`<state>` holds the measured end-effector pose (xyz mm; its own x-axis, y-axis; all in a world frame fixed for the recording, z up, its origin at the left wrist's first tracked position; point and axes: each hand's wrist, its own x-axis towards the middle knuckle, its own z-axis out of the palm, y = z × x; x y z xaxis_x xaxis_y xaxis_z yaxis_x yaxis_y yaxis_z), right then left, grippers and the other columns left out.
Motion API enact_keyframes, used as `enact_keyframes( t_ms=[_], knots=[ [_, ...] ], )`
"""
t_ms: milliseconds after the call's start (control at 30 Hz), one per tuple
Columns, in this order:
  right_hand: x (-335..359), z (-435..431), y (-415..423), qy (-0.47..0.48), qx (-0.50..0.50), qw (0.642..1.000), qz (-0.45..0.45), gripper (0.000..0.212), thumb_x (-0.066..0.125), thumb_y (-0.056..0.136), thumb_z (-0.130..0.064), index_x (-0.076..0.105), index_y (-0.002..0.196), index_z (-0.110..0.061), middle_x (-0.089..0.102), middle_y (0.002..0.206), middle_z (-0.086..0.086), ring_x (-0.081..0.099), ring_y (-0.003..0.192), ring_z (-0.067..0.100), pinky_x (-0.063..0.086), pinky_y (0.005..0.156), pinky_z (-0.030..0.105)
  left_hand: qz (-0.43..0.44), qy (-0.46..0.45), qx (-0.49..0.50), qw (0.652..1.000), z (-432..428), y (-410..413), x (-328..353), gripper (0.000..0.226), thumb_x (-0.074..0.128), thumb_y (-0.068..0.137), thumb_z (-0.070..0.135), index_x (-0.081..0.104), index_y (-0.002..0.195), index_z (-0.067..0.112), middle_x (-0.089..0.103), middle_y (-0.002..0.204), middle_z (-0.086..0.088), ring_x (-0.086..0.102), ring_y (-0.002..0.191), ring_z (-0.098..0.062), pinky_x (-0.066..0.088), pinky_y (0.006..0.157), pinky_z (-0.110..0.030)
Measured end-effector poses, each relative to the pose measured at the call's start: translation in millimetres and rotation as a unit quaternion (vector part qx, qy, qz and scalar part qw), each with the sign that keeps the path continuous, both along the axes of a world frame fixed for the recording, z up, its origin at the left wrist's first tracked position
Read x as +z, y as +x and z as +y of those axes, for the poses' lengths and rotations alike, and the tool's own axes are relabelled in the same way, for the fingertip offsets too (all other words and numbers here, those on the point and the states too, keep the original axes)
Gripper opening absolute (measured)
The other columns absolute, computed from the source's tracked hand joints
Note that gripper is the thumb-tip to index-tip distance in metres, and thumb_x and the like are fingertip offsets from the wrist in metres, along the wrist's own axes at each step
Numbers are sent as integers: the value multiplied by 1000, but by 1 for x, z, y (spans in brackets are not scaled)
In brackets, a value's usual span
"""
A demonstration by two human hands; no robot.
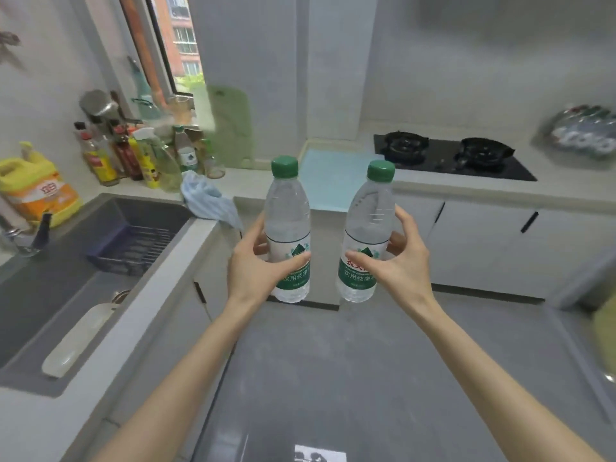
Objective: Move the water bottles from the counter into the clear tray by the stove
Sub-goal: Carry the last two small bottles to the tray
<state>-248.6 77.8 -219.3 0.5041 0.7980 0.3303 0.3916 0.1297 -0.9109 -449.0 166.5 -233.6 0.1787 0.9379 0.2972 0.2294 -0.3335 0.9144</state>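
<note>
I hold two clear water bottles with green caps and green labels, upright in the air above the grey floor. My left hand [256, 265] grips the left bottle [287, 215] around its label. My right hand [396, 258] grips the right bottle [370, 215], which leans slightly right. Behind them, on the corner of the counter left of the black gas stove [446, 158], lies a pale blue-green tray [328, 181] with a raised rim; the bottles cover parts of it.
A grey sink [66, 261] with a dark blue rack [133, 245] is at left, with a yellow detergent jug [36, 191], several sauce bottles [133, 158] and a blue cloth [206, 198] around it. White cabinets [483, 241] run under the stove counter.
</note>
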Motion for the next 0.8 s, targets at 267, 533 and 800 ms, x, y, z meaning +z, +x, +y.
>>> enact_keyframes(
  t_ms=[267, 533, 800],
  knots=[
    [7, 22, 106, -9, -101, 995, -16, 90, 89, 51, -41, 44, 128, -45, 70, 106, -11, 65, 102, 10, 54, 91, 42, -5, 9, -116, 993, 60, 123, 10, 82, 85, 49, 49, 55, 125, 42, 69, 104, 17, 63, 99, -2, 53, 85, -27],
    [19, 68, 222, -4, -186, 982, -23, 92, 89, 52, -38, 42, 131, -42, 70, 109, -12, 64, 106, 7, 51, 96, 39, -16, 20, -214, 976, 143, 272, 12, 87, 87, 51, 46, 53, 130, 35, 70, 108, 10, 65, 98, -10, 56, 85, -39],
    [31, 107, 332, 4, -254, 967, -31, 87, 91, 58, -20, 44, 129, -40, 68, 101, -22, 63, 102, -4, 48, 95, 22, -29, 31, -295, 955, 203, 414, 26, 89, 88, 52, 47, 52, 132, 36, 68, 112, 15, 63, 102, -5, 55, 89, -34]
  ],
)
